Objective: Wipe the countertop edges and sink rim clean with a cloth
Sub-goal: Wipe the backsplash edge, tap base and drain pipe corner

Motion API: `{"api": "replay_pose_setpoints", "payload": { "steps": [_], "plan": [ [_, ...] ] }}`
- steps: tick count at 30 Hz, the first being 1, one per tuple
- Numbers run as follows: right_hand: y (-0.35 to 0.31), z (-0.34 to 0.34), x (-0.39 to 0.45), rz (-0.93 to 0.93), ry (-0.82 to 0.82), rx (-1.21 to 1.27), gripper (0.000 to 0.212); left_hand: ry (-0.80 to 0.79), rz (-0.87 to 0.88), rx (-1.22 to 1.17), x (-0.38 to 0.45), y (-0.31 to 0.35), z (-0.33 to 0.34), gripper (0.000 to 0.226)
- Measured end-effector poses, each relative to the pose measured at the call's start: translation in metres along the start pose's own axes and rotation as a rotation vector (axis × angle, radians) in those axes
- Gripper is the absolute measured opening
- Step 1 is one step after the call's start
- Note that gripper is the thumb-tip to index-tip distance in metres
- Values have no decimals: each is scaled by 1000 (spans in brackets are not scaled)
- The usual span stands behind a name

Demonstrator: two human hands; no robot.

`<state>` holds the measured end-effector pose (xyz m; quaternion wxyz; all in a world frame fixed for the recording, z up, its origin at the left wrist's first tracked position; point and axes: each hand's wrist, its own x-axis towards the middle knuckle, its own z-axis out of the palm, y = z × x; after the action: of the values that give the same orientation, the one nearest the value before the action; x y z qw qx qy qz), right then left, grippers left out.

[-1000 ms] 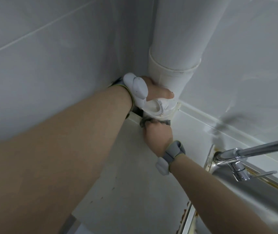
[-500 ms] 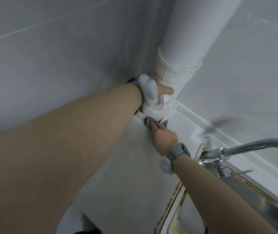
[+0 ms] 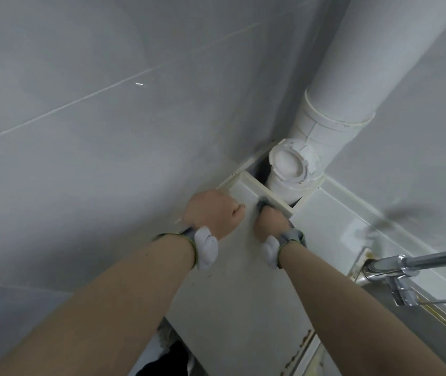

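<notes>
A: Where's the cloth rn?

B: Centre of frame, a bit right. Small grey cloth (image 3: 264, 205) sits bunched under the right hand (image 3: 272, 222), pressed on the raised lip at the back of the countertop (image 3: 243, 280). Fingers curl round it, so that hand is clamped on the cloth. Only a bit of fabric shows past the fingertips.

A: Left hand?

B: Left hand (image 3: 213, 214) is just beside it, w/ the gap btwn them narrow. It's curled into a loose fist resting on the counter by the left wall (image 3: 94, 118). Nothing visible in it, fingers folded together.

A: Wrists?

B: Both wear a grey band w/ a white pod on it.

A: What's behind the hands?

B: White drain pipe (image 3: 357, 85) runs from upper right down into the corner, w/ a round cap (image 3: 288, 165) facing the camera. Dark gap next to it, where the counter is cut away.

A: Sink?

B: Lower right edge. Steel sink (image 3: 419, 329), only partly in view, and a chrome faucet (image 3: 406, 263) reaching off the right edge. Brownish stains along the sink rim (image 3: 304, 343) at bottom centre-right.
</notes>
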<state>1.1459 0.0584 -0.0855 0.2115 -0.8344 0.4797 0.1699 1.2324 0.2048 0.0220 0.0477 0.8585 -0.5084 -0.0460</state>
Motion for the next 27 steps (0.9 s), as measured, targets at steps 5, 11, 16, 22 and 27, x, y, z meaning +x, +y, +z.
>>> {"api": "replay_pose_setpoints", "payload": {
  "steps": [5, 11, 16, 22, 27],
  "plan": [
    [-26, -15, 10, 0, 199, 385, 28, -170, -47, -48, -21, -24, 18, 29],
    [-72, -26, 30, -105, 385, 619, 34, -63, -81, -7, -46, -49, 29, 32],
    [-91, -19, 35, -106, 338, 334, 30, -91, -91, -96, -64, -62, 38, 30],
    [-90, 4, 7, -254, 276, -23, 30, -91, -130, -160, -54, -62, 41, 25],
    [-78, -32, 17, -141, 367, 56, 28, -114, -80, -157, -60, -47, 45, 25]
  ]
}}
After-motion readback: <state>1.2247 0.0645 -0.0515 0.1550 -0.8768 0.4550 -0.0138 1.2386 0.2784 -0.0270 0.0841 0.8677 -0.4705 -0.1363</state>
